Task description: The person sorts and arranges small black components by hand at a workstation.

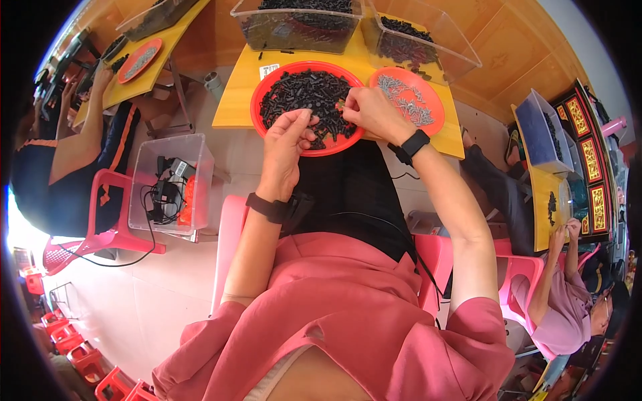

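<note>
A red basin (257, 119) full of small black plastic parts (304, 93) rests at the table's near edge. Over its near left rim is my left hand (289, 144), palm partly turned up, its fingers curled and the thumb close to the index finger. My right hand (376, 113) is over the basin's right side, thumb and fingers pinched together. Whatever either pinch holds is too small to make out. Right of the basin, partly behind my right hand, a round orange-red plate (436, 100) carries many small grey metal pieces (408, 97) like pins or screws.
Two clear plastic bins (294, 37) (461, 57) with black parts stand at the back of the yellow table (234, 100). On the floor to the left, a clear box (140, 167) holds cables and adapters. Other people work at tables on both sides; pink chairs (107, 214) stand nearby.
</note>
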Demonstrator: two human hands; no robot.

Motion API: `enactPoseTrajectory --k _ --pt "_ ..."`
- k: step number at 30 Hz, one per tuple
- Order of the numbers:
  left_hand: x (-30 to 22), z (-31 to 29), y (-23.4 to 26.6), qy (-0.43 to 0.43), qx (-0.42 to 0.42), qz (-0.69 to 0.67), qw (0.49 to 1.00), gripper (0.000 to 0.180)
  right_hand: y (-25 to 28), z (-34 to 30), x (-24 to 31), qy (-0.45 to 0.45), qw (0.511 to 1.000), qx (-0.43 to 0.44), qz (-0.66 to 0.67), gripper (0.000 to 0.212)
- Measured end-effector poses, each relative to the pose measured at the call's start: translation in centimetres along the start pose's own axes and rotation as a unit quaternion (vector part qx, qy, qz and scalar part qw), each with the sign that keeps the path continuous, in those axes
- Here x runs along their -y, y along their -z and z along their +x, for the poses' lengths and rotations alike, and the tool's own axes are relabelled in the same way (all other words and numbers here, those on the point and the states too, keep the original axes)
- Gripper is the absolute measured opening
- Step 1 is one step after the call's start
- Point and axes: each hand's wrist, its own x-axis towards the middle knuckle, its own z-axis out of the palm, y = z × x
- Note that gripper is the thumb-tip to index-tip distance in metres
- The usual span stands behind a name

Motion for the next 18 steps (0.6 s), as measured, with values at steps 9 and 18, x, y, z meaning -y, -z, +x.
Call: enactPoseTrajectory --k 9,18 --pt "0.0 0.0 -0.1 0.001 0.0 0.006 1.0 0.015 0.4 -2.6 3.5 -0.038 0.967 -0.111 0.227 0.012" --pt "0.1 0.0 -0.1 -0.001 -0.002 0.011 1.0 0.014 -0.8 -4.4 3.1 -0.02 0.97 -0.087 0.228 0.011"
